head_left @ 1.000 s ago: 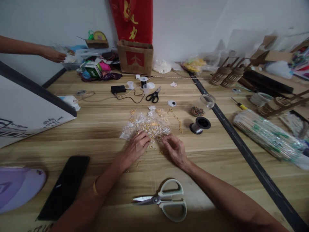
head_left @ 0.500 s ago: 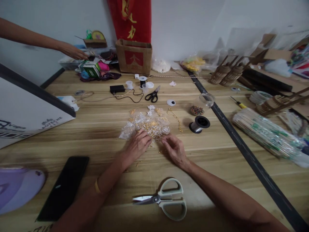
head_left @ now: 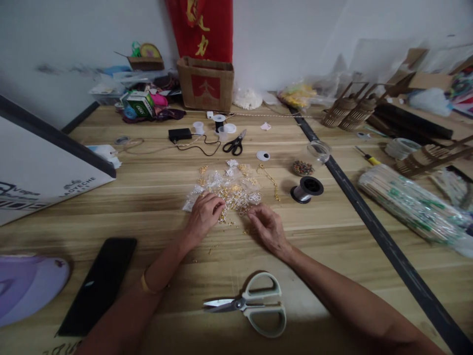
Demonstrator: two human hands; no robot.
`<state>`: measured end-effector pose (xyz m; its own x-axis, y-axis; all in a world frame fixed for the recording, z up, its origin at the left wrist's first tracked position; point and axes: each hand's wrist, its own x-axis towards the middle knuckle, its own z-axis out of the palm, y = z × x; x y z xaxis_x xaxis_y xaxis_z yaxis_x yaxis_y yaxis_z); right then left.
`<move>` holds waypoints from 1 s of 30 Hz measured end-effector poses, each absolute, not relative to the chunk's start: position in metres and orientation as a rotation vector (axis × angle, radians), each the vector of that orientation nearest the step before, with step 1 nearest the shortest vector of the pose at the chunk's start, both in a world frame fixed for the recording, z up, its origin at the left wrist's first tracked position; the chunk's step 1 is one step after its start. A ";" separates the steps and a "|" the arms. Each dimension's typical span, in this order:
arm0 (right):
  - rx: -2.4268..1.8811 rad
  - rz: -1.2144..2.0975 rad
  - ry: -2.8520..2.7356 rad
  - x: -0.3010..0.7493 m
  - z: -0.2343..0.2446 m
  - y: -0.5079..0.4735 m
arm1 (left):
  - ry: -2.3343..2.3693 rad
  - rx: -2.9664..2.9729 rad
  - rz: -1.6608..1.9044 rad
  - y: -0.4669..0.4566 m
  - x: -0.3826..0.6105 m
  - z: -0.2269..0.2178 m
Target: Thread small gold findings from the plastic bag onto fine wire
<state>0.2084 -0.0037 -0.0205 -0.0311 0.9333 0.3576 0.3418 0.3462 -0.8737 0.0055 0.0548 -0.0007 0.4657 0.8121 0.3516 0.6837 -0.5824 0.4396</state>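
Note:
A heap of small gold and silver findings in clear plastic bags (head_left: 229,188) lies on the wooden table (head_left: 155,187). My left hand (head_left: 203,217) rests at the heap's near left edge, fingers curled down onto the pieces. My right hand (head_left: 268,226) sits at the near right edge, its fingertips pinched together over tiny loose gold pieces; what they hold is too small to make out. A gold chain (head_left: 271,182) trails off the heap's right side.
Grey-handled scissors (head_left: 251,305) lie near me, a black phone (head_left: 98,286) at the left. A wire spool (head_left: 307,190), bead jar (head_left: 312,158), black scissors (head_left: 234,144), a cardboard box (head_left: 206,84) and a bag of sticks (head_left: 410,207) lie beyond. A white board (head_left: 40,172) leans left.
My left hand has slid a little left along the heap's edge. Another person's arm at the far left has withdrawn out of view. My right hand has barely moved.

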 end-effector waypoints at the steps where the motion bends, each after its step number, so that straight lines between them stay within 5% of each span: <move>1: -1.183 0.721 -1.582 0.208 -0.021 -0.004 | 1.295 2.469 0.797 0.055 0.005 0.000; 30: -1.191 0.745 -1.569 0.209 -0.025 -0.004 | 1.037 2.683 0.685 0.046 0.013 -0.003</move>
